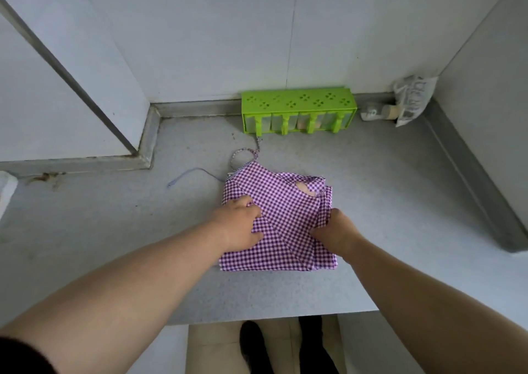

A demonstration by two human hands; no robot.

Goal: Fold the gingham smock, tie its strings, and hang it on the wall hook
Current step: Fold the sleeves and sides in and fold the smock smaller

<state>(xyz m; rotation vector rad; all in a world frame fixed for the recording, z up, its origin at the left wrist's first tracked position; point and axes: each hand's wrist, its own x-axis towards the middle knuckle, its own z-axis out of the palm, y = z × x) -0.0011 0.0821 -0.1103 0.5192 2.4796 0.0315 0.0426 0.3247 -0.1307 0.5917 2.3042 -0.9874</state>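
The purple-and-white gingham smock (pixel 285 202) lies folded into a rough square on the grey counter (pixel 114 230). My left hand (pixel 238 225) rests on its left side, fingers curled into a fold of the cloth. At the right edge, my right hand (pixel 335 230) pinches the stacked layers. A gingham string (pixel 243 152) loops out from the smock's far left corner toward the green rack. A thin pale blue string (pixel 188 175) trails left across the counter. No wall hook is in view.
A green plastic spice rack (pixel 298 110) stands against the back wall. A crumpled plastic bag (pixel 411 99) and a small white bottle (pixel 374 113) sit in the back right corner. Walls close in left, behind and right. The counter's front edge is near my feet.
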